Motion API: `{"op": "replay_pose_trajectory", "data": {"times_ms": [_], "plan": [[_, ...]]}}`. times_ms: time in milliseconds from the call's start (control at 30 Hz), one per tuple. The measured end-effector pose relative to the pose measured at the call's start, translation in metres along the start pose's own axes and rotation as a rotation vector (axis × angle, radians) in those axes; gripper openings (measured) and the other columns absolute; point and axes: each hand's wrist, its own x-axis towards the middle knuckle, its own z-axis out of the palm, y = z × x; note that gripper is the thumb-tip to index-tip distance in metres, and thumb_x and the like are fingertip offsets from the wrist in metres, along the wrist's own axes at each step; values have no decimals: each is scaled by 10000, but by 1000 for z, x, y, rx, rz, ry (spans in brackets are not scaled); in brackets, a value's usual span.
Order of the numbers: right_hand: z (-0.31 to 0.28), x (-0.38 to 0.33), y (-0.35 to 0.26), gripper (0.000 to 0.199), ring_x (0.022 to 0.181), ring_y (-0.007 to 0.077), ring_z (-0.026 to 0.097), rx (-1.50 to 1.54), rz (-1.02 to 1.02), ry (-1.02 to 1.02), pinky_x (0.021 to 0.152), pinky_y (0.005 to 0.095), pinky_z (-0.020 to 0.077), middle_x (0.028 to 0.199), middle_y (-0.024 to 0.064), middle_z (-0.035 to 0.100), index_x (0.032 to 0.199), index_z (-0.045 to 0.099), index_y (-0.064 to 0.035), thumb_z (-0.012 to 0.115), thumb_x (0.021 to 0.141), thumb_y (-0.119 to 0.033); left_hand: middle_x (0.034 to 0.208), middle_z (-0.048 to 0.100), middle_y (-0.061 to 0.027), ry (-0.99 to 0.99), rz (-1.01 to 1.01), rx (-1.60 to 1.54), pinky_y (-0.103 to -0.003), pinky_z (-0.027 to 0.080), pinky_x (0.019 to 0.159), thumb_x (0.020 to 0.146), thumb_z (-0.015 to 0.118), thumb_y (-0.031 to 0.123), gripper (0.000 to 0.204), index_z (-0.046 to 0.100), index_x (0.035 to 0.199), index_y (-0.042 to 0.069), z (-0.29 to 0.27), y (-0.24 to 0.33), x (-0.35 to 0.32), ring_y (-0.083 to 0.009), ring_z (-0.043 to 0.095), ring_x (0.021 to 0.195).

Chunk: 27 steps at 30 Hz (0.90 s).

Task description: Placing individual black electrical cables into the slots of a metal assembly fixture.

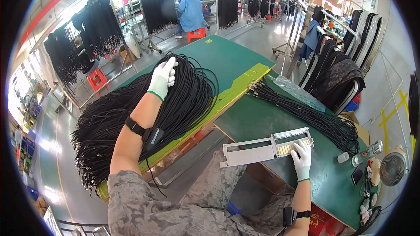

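Note:
A large heap of black cables (183, 100) with metal ends lies across the green table on the left. My left hand (162, 78), in a white glove, is at the heap's far side, its fingers curled round some of the looped cables. A long pale fixture (251, 153) with slots and a row of yellowish pieces sits by the near edge of the right table, its left part reaching out past that edge. My gloved right hand (302, 159) rests on the fixture's right end, fingers apart and lying over the yellowish row.
A smaller bundle of black cables (306, 109) lies on the right table beside a clear plastic bag (297, 89). A small fan (392, 168), a white cup (343, 157) and a phone (359, 173) stand or lie at the right. Beyond, a person (190, 12) sits among hanging racks.

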Motion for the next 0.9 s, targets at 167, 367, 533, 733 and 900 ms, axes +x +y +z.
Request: {"op": "replay_pose_trajectory", "data": {"times_ms": [167, 367, 533, 733, 900], "plan": [[3, 0, 0, 317, 1223, 355, 476, 36, 14, 29, 1068, 453, 331, 1246, 155, 590, 1062, 677, -52, 683, 766, -166, 847, 652, -98, 127, 252, 694, -291, 448, 511, 804, 736, 380, 497, 581, 1075, -6, -1, 2, 9, -156, 572, 581], [4, 0, 1, 311, 1217, 355, 483, 53, 18, 43, 1064, 448, 342, 1240, 159, 594, 1061, 677, -48, 681, 774, -167, 782, 629, -127, 327, 629, 973, -335, 476, 534, 722, 792, 420, 660, 554, 1124, -47, -7, -17, 22, -192, 571, 563], [1, -1, 3, 308, 1212, 353, 487, 63, 18, 45, 1064, 441, 346, 1237, 163, 595, 1064, 677, -44, 679, 782, -168, 671, 553, -61, 136, -36, 598, -316, 405, 436, 775, 771, 339, 470, 548, 1035, 17, -2, 6, 13, -155, 485, 469], [1, -3, 3, 303, 1210, 345, 490, 77, 37, 43, 1063, 435, 347, 1226, 157, 603, 1062, 679, -40, 679, 786, -165, 601, 412, 25, 138, -158, 333, -270, 279, 360, 829, 737, 240, 281, 501, 879, 96, -2, 9, 4, -93, 357, 397], [10, 1, -2, 283, 1188, 330, 509, 128, 16, 63, 1052, 432, 356, 1208, 151, 613, 1043, 683, -36, 674, 790, -161, 605, 441, 28, 60, -195, 253, -262, 291, 356, 821, 742, 259, 287, 530, 919, 92, -26, 18, 5, -97, 376, 387]]}}
